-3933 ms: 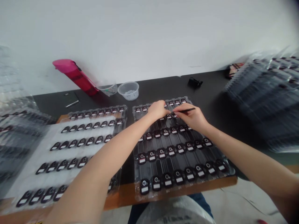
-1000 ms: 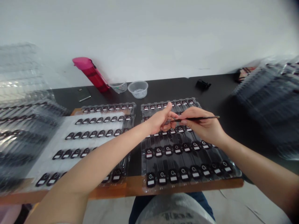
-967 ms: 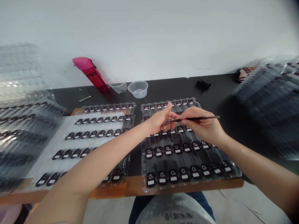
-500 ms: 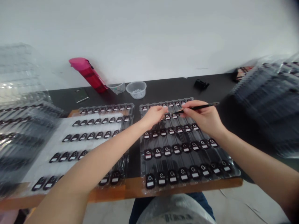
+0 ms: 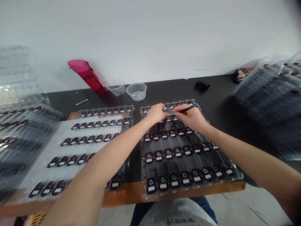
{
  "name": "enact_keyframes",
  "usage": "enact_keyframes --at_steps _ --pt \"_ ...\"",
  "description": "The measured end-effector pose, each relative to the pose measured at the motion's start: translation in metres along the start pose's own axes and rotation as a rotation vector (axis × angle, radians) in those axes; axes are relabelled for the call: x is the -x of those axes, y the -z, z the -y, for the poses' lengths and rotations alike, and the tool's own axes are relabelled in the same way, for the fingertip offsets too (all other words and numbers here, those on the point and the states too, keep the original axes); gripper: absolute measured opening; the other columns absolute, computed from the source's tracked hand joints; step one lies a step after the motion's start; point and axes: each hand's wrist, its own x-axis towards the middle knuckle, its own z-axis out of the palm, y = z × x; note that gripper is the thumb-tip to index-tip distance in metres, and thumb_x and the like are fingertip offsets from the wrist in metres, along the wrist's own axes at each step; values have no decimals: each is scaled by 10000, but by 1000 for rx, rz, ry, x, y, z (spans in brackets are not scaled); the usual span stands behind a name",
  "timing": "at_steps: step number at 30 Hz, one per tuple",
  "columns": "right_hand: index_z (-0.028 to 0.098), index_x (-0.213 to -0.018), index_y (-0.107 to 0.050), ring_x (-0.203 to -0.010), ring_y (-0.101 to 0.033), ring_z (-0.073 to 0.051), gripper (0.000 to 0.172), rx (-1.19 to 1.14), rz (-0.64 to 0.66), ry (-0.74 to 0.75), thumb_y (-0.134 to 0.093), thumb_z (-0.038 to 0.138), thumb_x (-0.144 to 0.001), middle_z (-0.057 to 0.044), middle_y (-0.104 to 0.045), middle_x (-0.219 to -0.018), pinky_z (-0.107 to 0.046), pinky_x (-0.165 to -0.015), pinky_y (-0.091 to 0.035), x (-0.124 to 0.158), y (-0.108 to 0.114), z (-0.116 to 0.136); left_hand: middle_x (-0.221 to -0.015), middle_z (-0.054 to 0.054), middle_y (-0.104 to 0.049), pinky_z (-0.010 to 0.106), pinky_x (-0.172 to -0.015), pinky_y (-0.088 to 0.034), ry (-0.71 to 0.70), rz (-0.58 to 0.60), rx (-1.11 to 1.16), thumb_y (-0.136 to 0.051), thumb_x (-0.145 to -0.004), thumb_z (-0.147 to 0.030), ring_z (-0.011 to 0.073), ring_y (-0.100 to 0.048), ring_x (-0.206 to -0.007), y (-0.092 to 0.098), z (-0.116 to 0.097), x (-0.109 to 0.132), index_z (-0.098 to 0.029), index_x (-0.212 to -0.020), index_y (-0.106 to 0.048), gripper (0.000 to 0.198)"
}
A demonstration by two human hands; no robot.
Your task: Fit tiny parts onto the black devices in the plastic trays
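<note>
L hand (image 5: 155, 113) and R hand (image 5: 190, 118) sit close together over top rows of the nearer-right tray. R hand pinches a thin black tool (image 5: 185, 109) between thumb and fingers; its tip is hidden by fingers, so can't tell if tweezers or a stylus. L hand is loosely curled, fingers down among the devices; can't tell if it grips anything.

Transparent blister tray (image 5: 236, 174) holds rows of small black rounded devices (image 5: 158, 156), each w/ a ring-shaped dial and white label, and its lower rows are open below the wrists. Its far edge runs just beyond the fingers. Second tray (image 5: 127, 125) lies just left, on a white sheet (image 5: 70, 133), partly covered by L forearm. Both sit on a wooden board (image 5: 134, 196) at the edge of a dark tabletop (image 5: 164, 91).

Beyond: pink-capped red bottle (image 5: 87, 77), small plastic tub of pale bits (image 5: 136, 91). Stacked trays (image 5: 265, 106) at right are blurred, cut off by frame.
</note>
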Motion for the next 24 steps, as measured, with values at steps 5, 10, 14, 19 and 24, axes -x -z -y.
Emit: enact_keyframes --at_steps 5,10,14,19,24 --pt "167 -861 -680 -751 -637 -173 147 -37 14 -2 -623 272 -776 -66 -674 -916 -333 -683 -569 1 -2 -5 -922 85 -673 281 -665 -394 7 17 -18 -665 -688 -435 237 -605 -868 0 -1 0 -180 -1053 -602 449" --pt "172 -865 -683 -737 -638 -166 161 -49 19 -4 -621 295 -784 -65 -672 -922 -322 -670 -578 2 -3 -9 -948 88 -676 281 -690 -409 15 28 -37 -670 -691 -429 242 -610 -905 1 -4 1 -183 -1077 -599 463" --pt "182 -881 -688 -785 -645 -178 171 -36 21 16 -619 310 -792 -68 -667 -957 -321 -684 -578 2 -4 -13 -1024 102 -671 289 -728 -424 14 28 -70 -666 -699 -433 254 -608 -947 1 -6 2 -184 -1094 -598 472" --pt "173 -869 -685 -750 -645 -170 153 -39 23 1 -621 284 -785 -71 -664 -955 -318 -672 -573 2 -4 -13 -1101 117 -654 306 -767 -436 -8 4 -134 -655 -701 -444 276 -597 -1001 -2 -6 3 -184 -1110 -589 489" --pt "173 -876 -682 -705 -642 -161 143 -23 26 11 -616 264 -788 -63 -663 -929 -328 -677 -566 2 -4 -13 -1049 121 -667 326 -742 -452 -19 -9 -181 -637 -698 -420 296 -612 -972 -4 -7 4 -183 -1082 -594 452"
